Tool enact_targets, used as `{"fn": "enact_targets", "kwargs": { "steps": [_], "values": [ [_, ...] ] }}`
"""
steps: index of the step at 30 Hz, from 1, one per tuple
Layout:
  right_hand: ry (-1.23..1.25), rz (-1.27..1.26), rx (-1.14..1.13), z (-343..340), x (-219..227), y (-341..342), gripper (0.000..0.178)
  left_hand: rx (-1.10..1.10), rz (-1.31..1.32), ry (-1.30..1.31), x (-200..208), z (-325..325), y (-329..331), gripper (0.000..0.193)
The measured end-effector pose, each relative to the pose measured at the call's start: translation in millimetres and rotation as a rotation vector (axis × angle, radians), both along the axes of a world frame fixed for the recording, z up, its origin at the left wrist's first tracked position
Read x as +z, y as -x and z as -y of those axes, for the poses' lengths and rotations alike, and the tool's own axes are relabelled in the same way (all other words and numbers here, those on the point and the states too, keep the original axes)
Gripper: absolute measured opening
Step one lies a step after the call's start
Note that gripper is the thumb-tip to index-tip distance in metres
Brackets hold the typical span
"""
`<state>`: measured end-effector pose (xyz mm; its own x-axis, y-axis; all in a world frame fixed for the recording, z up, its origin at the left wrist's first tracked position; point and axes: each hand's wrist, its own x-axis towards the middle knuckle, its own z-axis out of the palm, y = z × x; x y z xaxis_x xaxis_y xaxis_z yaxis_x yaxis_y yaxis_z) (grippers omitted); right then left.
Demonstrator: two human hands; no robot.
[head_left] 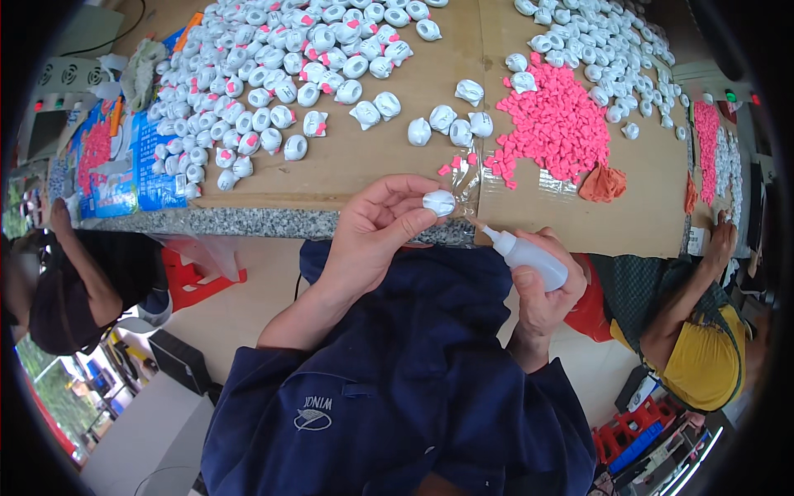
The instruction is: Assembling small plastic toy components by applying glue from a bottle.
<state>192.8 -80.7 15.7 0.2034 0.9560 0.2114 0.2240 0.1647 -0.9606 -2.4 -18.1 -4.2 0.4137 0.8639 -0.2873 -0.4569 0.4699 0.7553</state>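
The left hand [376, 225] pinches a white shell [438, 203] at the granite edge [273, 221]; the right hand [546, 289] has fingers wrapped around a squeeze bottle [533, 260], tip near the shell. Beyond, cardboard [380, 165] bears pink pieces [558, 124] and white shells [248, 70]. Farther off, co-workers [699, 355] flank both sides, with a red stool [186, 281] at left.

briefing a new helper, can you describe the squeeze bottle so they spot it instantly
Start at the brown cardboard-covered table and go to its near edge. There the person's right grip holds the milky plastic squeeze bottle. Unlike the small, rounded white pieces nearby, it has a long body and thin pointed nozzle.
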Motion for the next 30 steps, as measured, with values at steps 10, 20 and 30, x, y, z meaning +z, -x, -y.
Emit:
{"fn": "enact_targets", "kwargs": {
  "steps": [10, 20, 30],
  "values": [
    [0.116, -0.012, 0.002, 0.7, -0.1, 3.1, 0.033, -0.025, -0.017, 0.003, -2.1, 0.2, 0.7, 0.024],
    [0.101, -0.030, -0.028, 2.2, -2.0, 1.5, 0.032, -0.002, 0.033, 0.040, -3.0, -0.5, 2.3, 0.025],
    [0.101, -0.036, -0.007, 0.6, 0.9, 6.1, 0.032, -0.014, -0.009, 0.058, -0.2, -0.5, 1.5, 0.025]
  ]
}}
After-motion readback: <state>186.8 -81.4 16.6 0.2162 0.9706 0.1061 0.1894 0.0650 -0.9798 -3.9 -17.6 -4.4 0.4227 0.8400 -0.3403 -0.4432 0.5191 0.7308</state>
